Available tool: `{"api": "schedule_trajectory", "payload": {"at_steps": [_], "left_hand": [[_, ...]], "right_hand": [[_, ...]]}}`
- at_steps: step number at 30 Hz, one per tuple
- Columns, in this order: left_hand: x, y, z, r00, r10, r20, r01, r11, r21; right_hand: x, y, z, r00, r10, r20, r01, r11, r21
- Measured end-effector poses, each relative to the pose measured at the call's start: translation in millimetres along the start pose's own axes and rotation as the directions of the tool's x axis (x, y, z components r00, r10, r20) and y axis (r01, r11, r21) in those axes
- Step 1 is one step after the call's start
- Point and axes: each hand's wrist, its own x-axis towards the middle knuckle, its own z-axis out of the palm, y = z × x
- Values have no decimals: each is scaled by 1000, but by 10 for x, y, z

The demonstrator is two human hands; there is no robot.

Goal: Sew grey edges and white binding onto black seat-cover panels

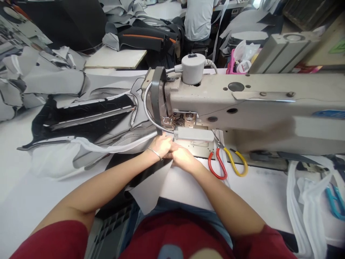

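Note:
Both hands are close together at the front of a beige sewing machine [194, 95], just below its lamp head [195, 134]. My left hand [161, 145] has its fingers closed on a large sewn cover of grey and black fabric [107, 124], which spreads out to the left. Touching it, my right hand [183, 156] is closed at the cover's edge, where a grey flap [152, 187] hangs over the table's front. White edging [107, 148] runs along the cover toward my hands. The lamp and fingers hide the needle and the exact grip.
Scissors with red and yellow handles [228, 162] lie right of my hands. White strips [307, 205] and a blue-handled tool [335, 201] are at far right. Grey fabric pieces [54, 75] are piled at left. A person in a white shirt [199, 18] sits beyond the machine.

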Motion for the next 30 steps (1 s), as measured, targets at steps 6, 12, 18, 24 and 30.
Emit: {"api": "schedule_trajectory", "payload": {"at_steps": [6, 12, 18, 24, 30], "left_hand": [[60, -59, -16, 996, 81, -48, -75, 991, 112], [-456, -568, 148, 917, 153, -370, -53, 963, 265], [-891, -1141, 443, 786, 321, -529, -91, 906, 414], [-1183, -1411, 253, 856, 447, -261, -273, 818, 507], [-1380, -1550, 265, 885, 88, -457, 172, 851, 496]], "right_hand": [[14, 68, -25, 996, 0, -85, 6, 998, 61], [-88, -76, -229, 959, -9, 282, -9, 998, 62], [-187, -266, -245, 947, -13, 320, 28, 999, -41], [-192, -290, -188, 956, 2, 293, 36, 992, -123], [-184, -274, -178, 965, 14, 263, 9, 996, -85]]}}
